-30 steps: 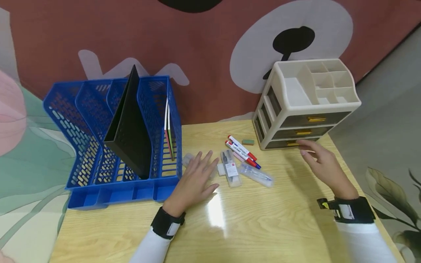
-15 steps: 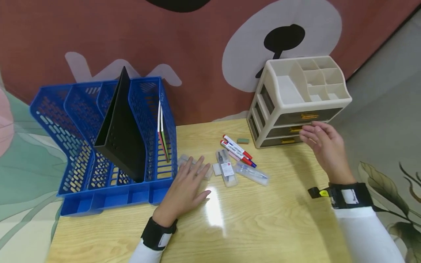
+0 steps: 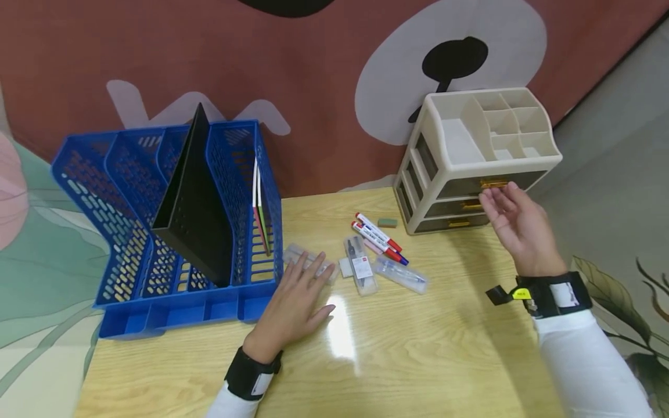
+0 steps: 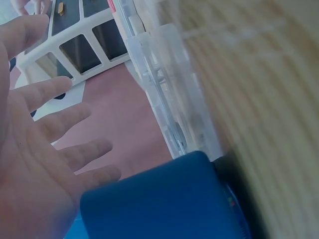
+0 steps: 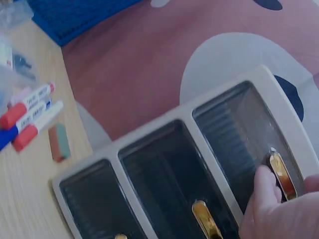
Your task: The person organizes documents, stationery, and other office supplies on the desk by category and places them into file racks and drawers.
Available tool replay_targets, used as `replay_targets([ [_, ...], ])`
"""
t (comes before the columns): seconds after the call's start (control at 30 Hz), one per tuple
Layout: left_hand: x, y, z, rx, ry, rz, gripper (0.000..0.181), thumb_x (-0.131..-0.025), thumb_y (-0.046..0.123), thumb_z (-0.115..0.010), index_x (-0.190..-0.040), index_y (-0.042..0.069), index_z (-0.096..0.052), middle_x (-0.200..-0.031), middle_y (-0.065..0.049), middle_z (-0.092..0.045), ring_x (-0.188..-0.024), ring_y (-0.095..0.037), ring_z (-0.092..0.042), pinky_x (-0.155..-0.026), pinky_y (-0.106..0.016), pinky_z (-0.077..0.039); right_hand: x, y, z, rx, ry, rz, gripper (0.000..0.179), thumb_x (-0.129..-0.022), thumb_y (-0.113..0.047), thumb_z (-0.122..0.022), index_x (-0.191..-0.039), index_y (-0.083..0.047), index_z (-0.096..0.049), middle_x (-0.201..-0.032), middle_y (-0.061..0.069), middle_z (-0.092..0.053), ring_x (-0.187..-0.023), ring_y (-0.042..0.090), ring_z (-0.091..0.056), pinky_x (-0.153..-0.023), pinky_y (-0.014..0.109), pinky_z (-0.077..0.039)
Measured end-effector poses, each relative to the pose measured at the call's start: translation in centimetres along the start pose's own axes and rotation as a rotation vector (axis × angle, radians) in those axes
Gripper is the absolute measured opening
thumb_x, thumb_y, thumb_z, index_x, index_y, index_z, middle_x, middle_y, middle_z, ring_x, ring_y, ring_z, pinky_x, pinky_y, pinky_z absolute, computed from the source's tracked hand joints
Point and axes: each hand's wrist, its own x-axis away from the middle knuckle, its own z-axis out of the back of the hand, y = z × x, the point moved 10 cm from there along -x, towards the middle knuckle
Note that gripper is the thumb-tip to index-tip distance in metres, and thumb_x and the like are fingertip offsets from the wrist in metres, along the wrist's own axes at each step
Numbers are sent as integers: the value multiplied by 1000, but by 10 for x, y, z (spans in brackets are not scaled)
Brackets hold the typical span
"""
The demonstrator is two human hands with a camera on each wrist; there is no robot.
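At the right, my right hand has its fingertips on the gold handle of the top drawer. Its fingers curl around the handle's edge, and the drawer sits closed in the small white drawer unit. My left hand lies palm down with spread fingers, holding nothing. Just beyond its fingertips is a clear plastic case, partly hidden by them. Beside that lie a white eraser, a clear case with a label and another clear pen case.
Several red and blue markers and a green eraser lie before the drawer unit. A blue file rack at left holds a black folder and thin booklets. A patterned cloth hangs behind the wooden table.
My right hand has risen from the bottom drawer's handle to the top drawer's handle and taken hold there. The view has shifted slightly; my left hand stays near the clear case.
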Motion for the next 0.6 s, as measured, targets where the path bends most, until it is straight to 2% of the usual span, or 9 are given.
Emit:
replay_targets([
  [0.13, 1, 0, -1, -9, 10, -7, 76, -88, 54, -58, -151, 18, -36, -159, -11, -32, -144, -40, -22, -113, -62, -28, 0, 2, 1, -83, 51, -24, 30, -91, 4, -60, -120, -1, -52, -112, 16, -54, -108, 29, -58, -102, 38, -49],
  [0.27, 0, 0, -1, -7, 12, -4, 76, -89, 54, -58, -151, 17, -36, -158, -11, -32, -144, -40, -23, -113, -61, -28, -1, 3, 5, -162, 115, -45, 33, -89, 5, -62, -119, -5, -54, -110, 13, -55, -104, 26, -59, -100, 36, -51],
  [0.47, -1, -2, -2, 55, 1, 21, 77, -87, 51, -63, -151, 17, -37, -157, -11, -35, -144, -38, -24, -113, -58, -31, -1, 2, 10, -177, 185, -45, 34, -86, 7, -65, -116, -7, -56, -107, 12, -57, -97, 25, -62, -93, 33, -55],
  [0.6, -1, -4, -4, 77, -15, 32, 77, -87, 50, -63, -151, 18, -37, -157, -11, -35, -144, -37, -24, -114, -56, -30, 0, 1, 11, -175, 185, -42, 33, -87, 8, -64, -115, -6, -56, -106, 13, -57, -96, 26, -62, -93, 32, -55],
])
